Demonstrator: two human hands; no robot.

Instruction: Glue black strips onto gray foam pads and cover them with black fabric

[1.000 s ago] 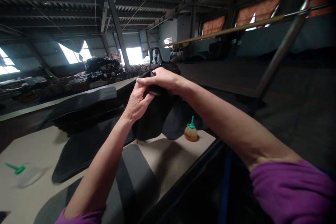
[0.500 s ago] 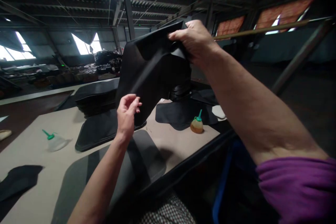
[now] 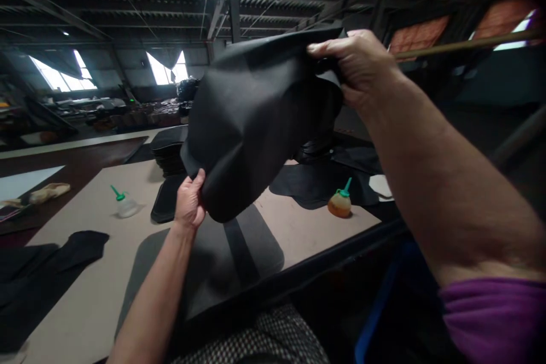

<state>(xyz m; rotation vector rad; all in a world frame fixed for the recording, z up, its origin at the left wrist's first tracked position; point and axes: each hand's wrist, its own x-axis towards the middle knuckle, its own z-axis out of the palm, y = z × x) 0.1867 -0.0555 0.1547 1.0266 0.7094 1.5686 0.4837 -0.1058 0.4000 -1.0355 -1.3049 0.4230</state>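
Observation:
A large black sheet of leather-like material (image 3: 256, 114) is held up above the table, creased and sagging in the middle. My right hand (image 3: 362, 65) pinches its upper right edge between thumb and fingers. At the lower left, my left hand (image 3: 191, 199) grips the edge, thumb on the near face and fingers partly hidden. Below lies a dark grey panel with a black band (image 3: 256, 233), flat on the table. Behind the lifted sheet, a flat black piece (image 3: 294, 185) rests on the table, partly covered from view.
The pale tabletop (image 3: 298, 227) bears a bottle of amber liquid with a green spout (image 3: 340, 203) at right and a clear green-spouted bottle (image 3: 127, 205) at left. Stacked black pieces (image 3: 168, 159) stand behind. Black material (image 3: 55, 267) lies at left, a white pad (image 3: 381, 186) at right.
My left hand has gone from loose beside the sheet to gripping its lower left edge. The sheet is spread wider and turned more toward me. The view has swung left.

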